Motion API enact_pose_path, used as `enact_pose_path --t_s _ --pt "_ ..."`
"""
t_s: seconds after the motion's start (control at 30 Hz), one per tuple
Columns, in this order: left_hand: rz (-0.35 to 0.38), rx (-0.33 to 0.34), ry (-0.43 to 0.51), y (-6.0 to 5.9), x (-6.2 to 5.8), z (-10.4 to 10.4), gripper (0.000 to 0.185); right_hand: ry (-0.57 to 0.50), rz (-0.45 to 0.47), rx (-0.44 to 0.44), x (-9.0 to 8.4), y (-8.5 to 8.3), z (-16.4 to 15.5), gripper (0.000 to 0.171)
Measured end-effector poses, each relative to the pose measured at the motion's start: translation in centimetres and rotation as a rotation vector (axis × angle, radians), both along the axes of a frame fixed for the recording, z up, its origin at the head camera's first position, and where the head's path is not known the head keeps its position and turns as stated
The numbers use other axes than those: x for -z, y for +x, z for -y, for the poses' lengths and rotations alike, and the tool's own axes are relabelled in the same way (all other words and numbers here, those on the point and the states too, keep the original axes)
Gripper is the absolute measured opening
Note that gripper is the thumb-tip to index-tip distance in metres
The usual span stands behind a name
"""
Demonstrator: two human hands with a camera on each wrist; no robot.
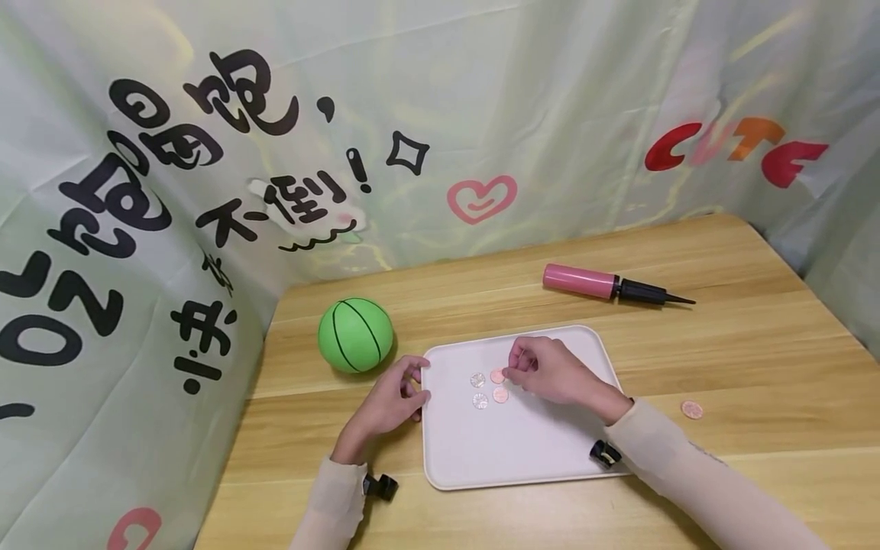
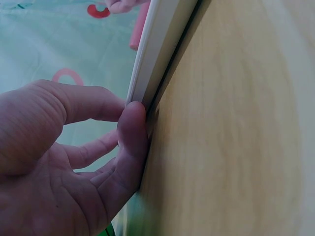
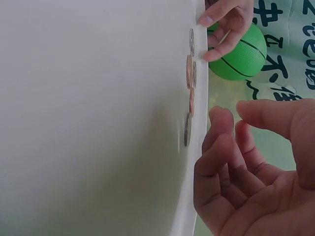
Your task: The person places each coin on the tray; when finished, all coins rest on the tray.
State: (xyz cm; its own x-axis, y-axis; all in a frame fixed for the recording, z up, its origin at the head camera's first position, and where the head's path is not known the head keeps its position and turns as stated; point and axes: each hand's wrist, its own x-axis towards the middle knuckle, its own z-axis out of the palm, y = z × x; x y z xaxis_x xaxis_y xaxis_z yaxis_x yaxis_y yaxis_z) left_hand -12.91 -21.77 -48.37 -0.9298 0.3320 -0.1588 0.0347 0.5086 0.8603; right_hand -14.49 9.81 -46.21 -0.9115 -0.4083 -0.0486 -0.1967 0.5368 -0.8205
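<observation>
A shallow white tray (image 1: 474, 458) lies on the table with copper coins (image 1: 500, 395) and silver coins (image 1: 480, 401) grouped on it. At its left rim, my left hand (image 1: 388, 401) holds the edge with thumb and fingers, as the left wrist view shows from close up. Over the tray, just right of the coins, is my right hand (image 1: 550, 370), palm down with its fingers bent. A gap shows between thumb and fingertips in the right wrist view, with nothing held. Close by those fingertips lies another silver coin (image 3: 187, 130), hidden under the hand in the head view.
Behind the left hand sits a green ball (image 1: 355, 334) with black lines. A pink and black hand pump (image 1: 584, 282) lies at the back right. One more copper coin (image 1: 691, 410) is on the wooden table (image 1: 756, 367), right of the tray. A printed curtain (image 1: 412, 92) encloses the back and left.
</observation>
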Motion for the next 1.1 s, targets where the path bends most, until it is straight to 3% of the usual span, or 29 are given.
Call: enact_pose_path --t_s 0.23,0.53,1.1 --pt "-0.008 -0.01 -0.028 0.1 0.0 -0.1 0.051 0.005 -0.057 0.016 -0.4 0.1 -1.2 0.012" --pt "0.005 0.021 0.017 -0.1 0.2 0.3 0.05 0.025 -0.088 0.059 -0.9 0.0 -2.3 0.013" --pt "0.001 0.032 -0.022 -0.2 0.2 0.3 0.05 0.02 -0.119 0.129 -3.0 0.6 -6.0 0.011"
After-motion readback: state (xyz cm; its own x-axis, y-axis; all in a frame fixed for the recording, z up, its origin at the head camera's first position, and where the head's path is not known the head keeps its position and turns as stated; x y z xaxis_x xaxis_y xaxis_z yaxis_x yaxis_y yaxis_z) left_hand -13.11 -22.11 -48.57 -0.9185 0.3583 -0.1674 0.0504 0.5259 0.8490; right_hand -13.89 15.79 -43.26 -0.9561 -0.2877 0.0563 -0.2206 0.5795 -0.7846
